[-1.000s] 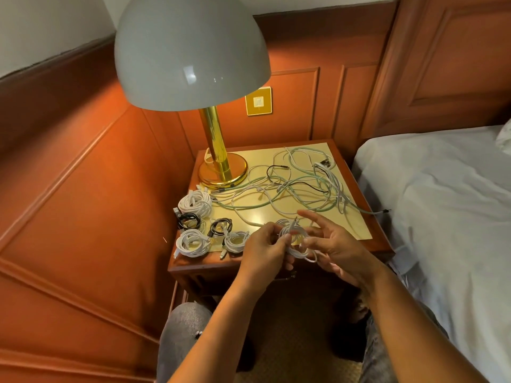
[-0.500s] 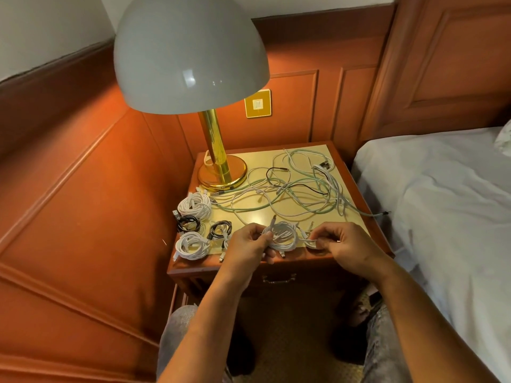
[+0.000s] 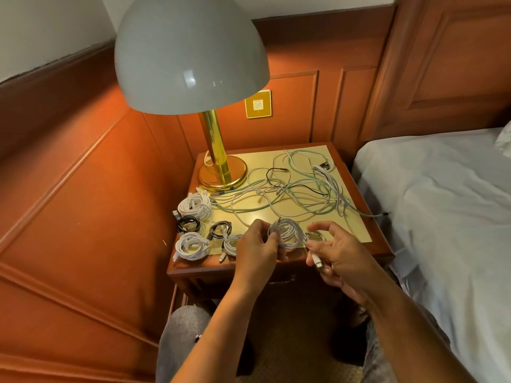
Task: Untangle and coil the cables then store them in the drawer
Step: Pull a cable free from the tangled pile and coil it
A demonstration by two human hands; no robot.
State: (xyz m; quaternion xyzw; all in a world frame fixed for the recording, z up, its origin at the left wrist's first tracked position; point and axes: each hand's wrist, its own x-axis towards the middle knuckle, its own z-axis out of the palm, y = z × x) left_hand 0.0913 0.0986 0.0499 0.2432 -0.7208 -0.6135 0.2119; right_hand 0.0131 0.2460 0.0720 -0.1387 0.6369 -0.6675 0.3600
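My left hand (image 3: 257, 251) grips a coil of white cable (image 3: 287, 233) at the front edge of the nightstand (image 3: 276, 268). My right hand (image 3: 336, 254) pinches the free end of that cable, its white plug (image 3: 317, 261) showing between the fingers. A tangle of white, pale green and black cables (image 3: 293, 189) spreads over the nightstand top behind my hands. Several finished coils, white (image 3: 193, 205) and black (image 3: 189, 223), lie on the left side. The drawer handle (image 3: 282, 280) shows below the top, the drawer being closed.
A brass lamp (image 3: 218, 167) with a grey dome shade stands at the back left of the nightstand. A bed (image 3: 442, 217) with white sheets lies right beside it. Wood-panelled walls close in on the left and behind. My knees sit under the nightstand front.
My right hand has drawn back toward me from the coil, pulling the cable's plug end out. The left hand keeps its hold on the coil in about the same place.
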